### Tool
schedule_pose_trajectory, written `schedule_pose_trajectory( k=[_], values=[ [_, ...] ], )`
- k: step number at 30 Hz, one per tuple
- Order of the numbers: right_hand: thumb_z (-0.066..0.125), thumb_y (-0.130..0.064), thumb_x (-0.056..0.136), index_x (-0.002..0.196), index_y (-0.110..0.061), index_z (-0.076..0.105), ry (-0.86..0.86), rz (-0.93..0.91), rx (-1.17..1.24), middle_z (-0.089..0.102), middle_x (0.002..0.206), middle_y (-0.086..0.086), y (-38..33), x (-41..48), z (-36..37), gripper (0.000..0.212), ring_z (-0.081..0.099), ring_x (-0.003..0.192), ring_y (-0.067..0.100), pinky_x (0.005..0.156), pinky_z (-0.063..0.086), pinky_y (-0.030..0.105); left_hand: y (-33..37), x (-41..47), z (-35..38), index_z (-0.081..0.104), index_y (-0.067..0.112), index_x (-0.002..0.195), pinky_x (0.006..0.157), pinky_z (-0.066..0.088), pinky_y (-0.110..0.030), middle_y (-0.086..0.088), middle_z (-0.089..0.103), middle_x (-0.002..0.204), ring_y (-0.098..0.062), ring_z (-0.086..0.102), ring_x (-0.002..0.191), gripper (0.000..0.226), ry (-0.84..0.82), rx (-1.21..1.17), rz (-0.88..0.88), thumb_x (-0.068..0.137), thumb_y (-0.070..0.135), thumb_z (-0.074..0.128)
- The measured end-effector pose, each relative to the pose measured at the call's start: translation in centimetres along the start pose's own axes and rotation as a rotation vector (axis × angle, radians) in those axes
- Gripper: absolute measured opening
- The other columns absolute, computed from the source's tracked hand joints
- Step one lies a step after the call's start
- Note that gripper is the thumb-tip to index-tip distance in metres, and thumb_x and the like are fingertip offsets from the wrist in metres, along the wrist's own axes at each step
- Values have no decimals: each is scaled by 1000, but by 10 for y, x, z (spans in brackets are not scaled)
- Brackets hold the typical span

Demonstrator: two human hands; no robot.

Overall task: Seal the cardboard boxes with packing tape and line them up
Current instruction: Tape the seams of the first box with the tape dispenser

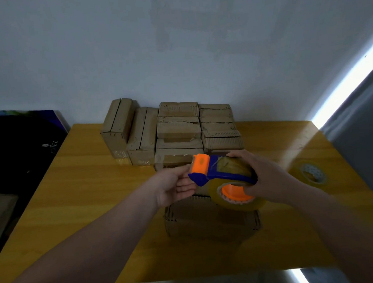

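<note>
A blue and orange tape dispenser [217,174] with a roll of clear tape is held in the air above a cardboard box [211,220] that lies on the wooden table [98,200] in front of me. My right hand [267,176] grips the dispenser around the roll. My left hand [175,187] touches the orange front end with its fingertips, palm up; whether it pinches the tape end is hidden. Behind them, several cardboard boxes [178,128] stand packed together in rows against the wall.
A spare roll of tape [310,173] lies flat on the table at the right. A dark object [19,150] sits left of the table. The wall is directly behind the boxes; the table's front edge is near me.
</note>
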State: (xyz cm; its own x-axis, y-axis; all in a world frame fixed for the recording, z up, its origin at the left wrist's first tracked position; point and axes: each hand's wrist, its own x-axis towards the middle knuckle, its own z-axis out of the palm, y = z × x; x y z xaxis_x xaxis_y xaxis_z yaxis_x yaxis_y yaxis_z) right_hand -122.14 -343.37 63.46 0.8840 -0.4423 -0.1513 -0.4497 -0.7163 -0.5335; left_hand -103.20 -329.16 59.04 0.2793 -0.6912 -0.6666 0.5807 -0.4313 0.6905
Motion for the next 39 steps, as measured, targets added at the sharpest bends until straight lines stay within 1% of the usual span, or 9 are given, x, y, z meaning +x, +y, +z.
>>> schedule_pose_trajectory(
  k=[3, 8, 14, 20, 26, 31, 33, 37, 39],
  values=[
    [73, -13, 77, 133, -45, 31, 0, -26, -15, 42, 111, -18, 0, 1, 1, 77, 50, 84, -6, 60, 42, 6, -1, 1, 2, 64, 5, 90, 65, 51, -28, -5, 67, 68, -14, 63, 70, 10, 38, 12, 23, 92, 9, 55],
    [72, -15, 78, 133, -52, 27, -42, -81, -32, 42, 119, -16, -2, 6, 0, 80, 50, 89, -6, 64, 43, 6, -6, 5, -6, 59, 5, 109, 52, 51, -23, -5, 63, 64, -9, 58, 51, 17, 143, 98, 79, 95, 5, 50],
    [75, -21, 77, 133, -51, 27, -149, -140, -97, 39, 119, -15, -11, 14, -7, 80, 51, 91, -3, 68, 46, 7, -11, 2, -33, 62, 4, 97, 49, 47, -21, -4, 62, 68, -11, 55, 56, 10, 245, 128, 185, 91, 11, 58],
    [74, -27, 77, 137, -46, 33, -177, -111, -250, 34, 112, -20, -7, 18, -16, 76, 50, 91, 2, 74, 48, 18, -29, 4, -88, 63, 2, 81, 56, 48, -27, -13, 63, 80, -18, 53, 62, 14, 565, 179, 206, 92, 10, 62],
    [75, -18, 76, 123, -58, 32, -140, -151, -148, 32, 112, -28, 6, 15, -10, 76, 42, 99, 0, 75, 42, 15, -47, 8, -77, 62, 5, 78, 63, 47, -31, -10, 63, 80, -23, 54, 70, 20, 565, 172, 227, 95, 15, 59],
    [79, -15, 70, 122, -61, 34, -52, -142, -62, 46, 122, -11, 21, 8, -5, 82, 47, 108, 9, 84, 47, 31, -62, 18, -69, 61, 7, 79, 73, 47, -35, -8, 61, 82, -24, 55, 73, 21, 539, 163, 213, 96, 18, 57],
    [79, -14, 70, 123, -60, 35, -27, -139, -57, 47, 118, -10, 23, 6, -3, 82, 48, 105, 10, 82, 47, 31, -68, 23, -65, 61, 9, 79, 74, 48, -36, -8, 62, 83, -23, 56, 73, 19, 526, 176, 203, 95, 19, 58],
    [78, -16, 69, 126, -58, 37, 5, -126, -55, 48, 116, -6, 25, 3, 0, 82, 49, 100, 11, 83, 48, 35, -80, 35, -54, 65, 15, 72, 72, 53, -44, -2, 64, 72, -24, 58, 69, 24, 604, 457, 297, 93, 28, 62],
    [77, -16, 68, 126, -59, 37, 13, -122, -32, 49, 116, -5, 25, 3, 2, 82, 51, 100, 11, 83, 49, 37, -81, 38, -50, 69, 14, 83, 67, 53, -40, -5, 68, 79, -22, 58, 69, 23, 637, 636, 337, 94, 32, 59]
  ],
)
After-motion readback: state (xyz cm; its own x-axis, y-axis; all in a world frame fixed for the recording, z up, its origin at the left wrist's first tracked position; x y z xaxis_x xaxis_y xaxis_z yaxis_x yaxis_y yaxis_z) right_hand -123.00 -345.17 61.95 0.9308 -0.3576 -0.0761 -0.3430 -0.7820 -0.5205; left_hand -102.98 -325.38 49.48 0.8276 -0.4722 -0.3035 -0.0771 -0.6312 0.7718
